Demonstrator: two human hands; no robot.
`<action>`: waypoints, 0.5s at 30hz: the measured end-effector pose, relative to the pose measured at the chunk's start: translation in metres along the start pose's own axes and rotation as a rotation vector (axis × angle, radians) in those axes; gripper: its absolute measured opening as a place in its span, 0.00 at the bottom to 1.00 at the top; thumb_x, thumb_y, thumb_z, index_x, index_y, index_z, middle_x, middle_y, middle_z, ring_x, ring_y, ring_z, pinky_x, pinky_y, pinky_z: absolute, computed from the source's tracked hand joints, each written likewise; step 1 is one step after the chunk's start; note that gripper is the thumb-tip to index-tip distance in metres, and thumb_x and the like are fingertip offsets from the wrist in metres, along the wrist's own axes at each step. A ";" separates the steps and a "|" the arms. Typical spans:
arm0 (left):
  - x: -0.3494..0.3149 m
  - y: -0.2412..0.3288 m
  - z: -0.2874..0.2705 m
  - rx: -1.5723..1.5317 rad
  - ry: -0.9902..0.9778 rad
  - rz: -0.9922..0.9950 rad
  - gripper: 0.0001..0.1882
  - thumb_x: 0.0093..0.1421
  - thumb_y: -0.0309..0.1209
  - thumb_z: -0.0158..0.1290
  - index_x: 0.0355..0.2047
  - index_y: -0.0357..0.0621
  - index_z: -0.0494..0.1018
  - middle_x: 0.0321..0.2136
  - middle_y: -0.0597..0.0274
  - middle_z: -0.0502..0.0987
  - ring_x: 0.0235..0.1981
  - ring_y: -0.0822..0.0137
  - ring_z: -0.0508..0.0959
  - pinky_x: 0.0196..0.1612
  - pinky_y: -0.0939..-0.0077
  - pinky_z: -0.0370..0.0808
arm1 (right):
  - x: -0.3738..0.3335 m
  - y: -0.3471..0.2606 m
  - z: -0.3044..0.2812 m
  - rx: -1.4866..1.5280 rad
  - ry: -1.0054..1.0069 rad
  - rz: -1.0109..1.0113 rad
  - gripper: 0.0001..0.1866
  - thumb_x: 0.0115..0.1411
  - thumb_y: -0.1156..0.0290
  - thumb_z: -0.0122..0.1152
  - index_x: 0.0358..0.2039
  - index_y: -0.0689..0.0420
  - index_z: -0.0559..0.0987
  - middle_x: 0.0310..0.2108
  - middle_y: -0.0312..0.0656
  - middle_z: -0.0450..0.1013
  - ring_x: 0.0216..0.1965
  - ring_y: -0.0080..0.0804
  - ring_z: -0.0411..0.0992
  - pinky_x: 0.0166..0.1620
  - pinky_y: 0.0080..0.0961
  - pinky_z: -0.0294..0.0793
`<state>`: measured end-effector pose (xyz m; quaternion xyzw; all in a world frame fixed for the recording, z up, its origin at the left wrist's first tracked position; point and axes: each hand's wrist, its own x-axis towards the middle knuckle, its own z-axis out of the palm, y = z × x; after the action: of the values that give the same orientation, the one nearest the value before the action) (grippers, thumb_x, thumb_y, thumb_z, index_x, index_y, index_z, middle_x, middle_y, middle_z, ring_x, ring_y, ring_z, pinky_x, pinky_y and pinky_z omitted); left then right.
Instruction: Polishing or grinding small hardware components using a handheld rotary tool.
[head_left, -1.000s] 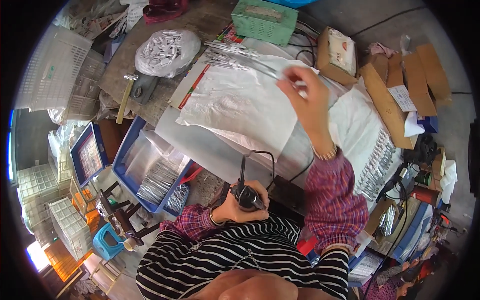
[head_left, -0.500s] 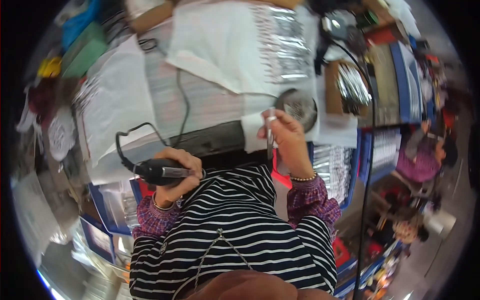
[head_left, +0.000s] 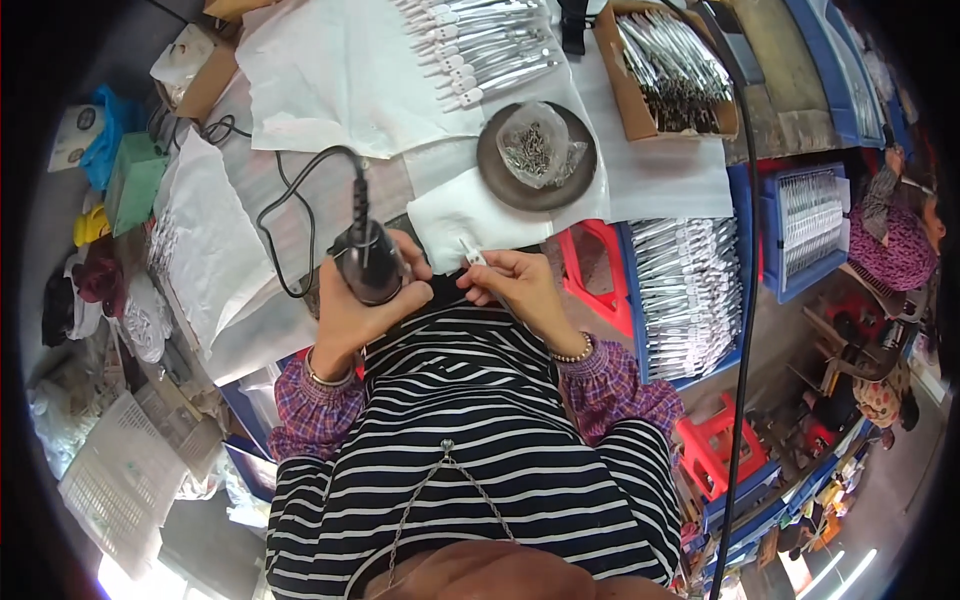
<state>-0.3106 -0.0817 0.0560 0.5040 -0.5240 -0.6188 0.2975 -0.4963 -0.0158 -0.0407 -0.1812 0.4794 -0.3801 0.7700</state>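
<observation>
gripping one tool (head_left: pixel 368 262), one clip (head_left: pixel 472 257)

A left hand (head_left: pixel 345 310) grips a corded black power tool (head_left: pixel 368 262) at the desk's (head_left: pixel 300 190) near edge, while the right hand (head_left: pixel 515 288) pinches a small metal piece (head_left: pixel 472 254) beside it.
</observation>
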 end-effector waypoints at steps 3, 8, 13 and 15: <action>0.008 -0.003 0.004 0.130 -0.102 0.037 0.16 0.42 0.22 0.62 0.34 0.36 0.74 0.24 0.66 0.76 0.24 0.79 0.72 0.30 0.84 0.69 | 0.002 -0.004 0.003 0.004 0.044 0.042 0.11 0.59 0.70 0.57 0.34 0.67 0.78 0.26 0.42 0.76 0.22 0.20 0.72 0.27 0.14 0.73; 0.016 -0.001 0.016 0.251 -0.204 -0.030 0.19 0.43 0.26 0.63 0.38 0.37 0.75 0.22 0.68 0.75 0.23 0.79 0.71 0.30 0.83 0.69 | 0.004 0.000 0.002 0.041 0.046 -0.018 0.11 0.59 0.68 0.58 0.28 0.65 0.79 0.21 0.38 0.75 0.18 0.17 0.68 0.22 0.12 0.68; 0.025 0.001 0.028 0.400 -0.255 -0.008 0.19 0.43 0.29 0.64 0.36 0.36 0.74 0.22 0.63 0.77 0.23 0.77 0.73 0.30 0.81 0.70 | -0.001 0.002 -0.003 0.024 0.017 -0.069 0.11 0.58 0.67 0.59 0.26 0.62 0.80 0.19 0.33 0.73 0.15 0.11 0.61 0.18 0.09 0.57; 0.025 0.004 0.030 0.461 -0.260 -0.007 0.22 0.42 0.30 0.65 0.38 0.36 0.74 0.23 0.60 0.77 0.24 0.75 0.74 0.31 0.80 0.71 | -0.002 0.002 -0.001 0.056 0.034 -0.074 0.11 0.58 0.67 0.59 0.25 0.61 0.79 0.18 0.32 0.72 0.15 0.11 0.60 0.18 0.09 0.56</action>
<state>-0.3476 -0.0948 0.0502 0.4764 -0.6834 -0.5436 0.1026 -0.4967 -0.0127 -0.0413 -0.1704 0.4746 -0.4247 0.7519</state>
